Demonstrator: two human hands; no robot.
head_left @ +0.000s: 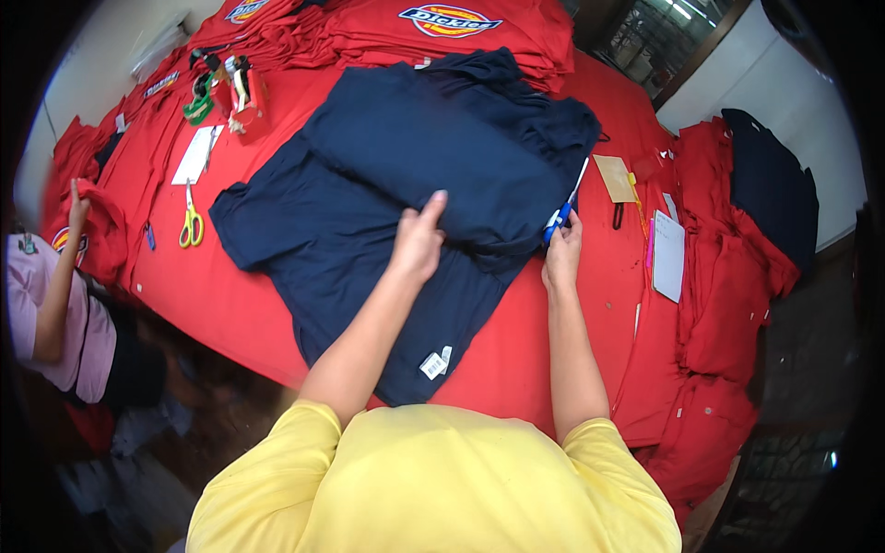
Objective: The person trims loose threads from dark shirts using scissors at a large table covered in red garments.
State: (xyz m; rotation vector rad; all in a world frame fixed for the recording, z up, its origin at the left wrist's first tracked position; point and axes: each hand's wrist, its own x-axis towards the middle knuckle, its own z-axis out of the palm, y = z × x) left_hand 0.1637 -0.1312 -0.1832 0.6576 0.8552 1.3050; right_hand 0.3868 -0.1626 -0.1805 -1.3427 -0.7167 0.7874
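A navy garment (442,147) lies spread over the red-covered table in front of me, its upper part folded over into a broad flap. My left hand (419,241) is closed at the lower edge of this flap, thumb pointing up and away, with the cloth at its fingers. At the garment's right edge, my right hand (562,253) grips blue-handled scissors (557,221), blades pointing away from me. White tags (434,364) hang at the garment's near end.
Yellow-handled scissors (191,226) and a white paper (195,157) lie at left, near a red tape dispenser (247,100). Red garments (369,28) are heaped at the back, others (724,304) at right beside a notepad (667,256). Another person (60,313) stands at far left, handling red cloth.
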